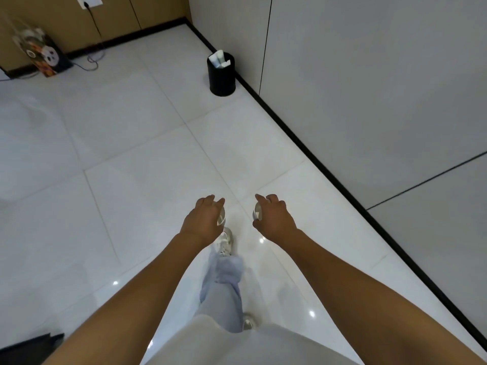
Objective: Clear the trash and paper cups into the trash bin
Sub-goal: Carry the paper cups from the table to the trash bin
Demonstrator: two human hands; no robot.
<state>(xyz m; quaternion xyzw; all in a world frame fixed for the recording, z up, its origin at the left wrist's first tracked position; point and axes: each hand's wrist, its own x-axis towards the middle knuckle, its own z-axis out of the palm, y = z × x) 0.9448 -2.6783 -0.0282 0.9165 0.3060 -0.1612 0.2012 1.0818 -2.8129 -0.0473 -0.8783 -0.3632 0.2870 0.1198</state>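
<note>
Each hand's grip is curling around a small white paper cup: left hand [204, 219], right hand [274, 216]. The round black plastic trash bin [221, 75] is standing well ahead on the floor, slightly nearer the left hand.

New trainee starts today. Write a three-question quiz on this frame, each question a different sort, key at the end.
1. True or false: the black trash bin stands on the floor by the grey wall, ahead of the person.
2. What does each of the hands grip? A) a paper cup B) a bottle C) nothing
3. Fill in: the bin already holds some white ____.

Key
1. True.
2. A: the left hand grips one paper cup, the right hand another cup.
3. Trash; what it is exactly cannot be told.
</note>
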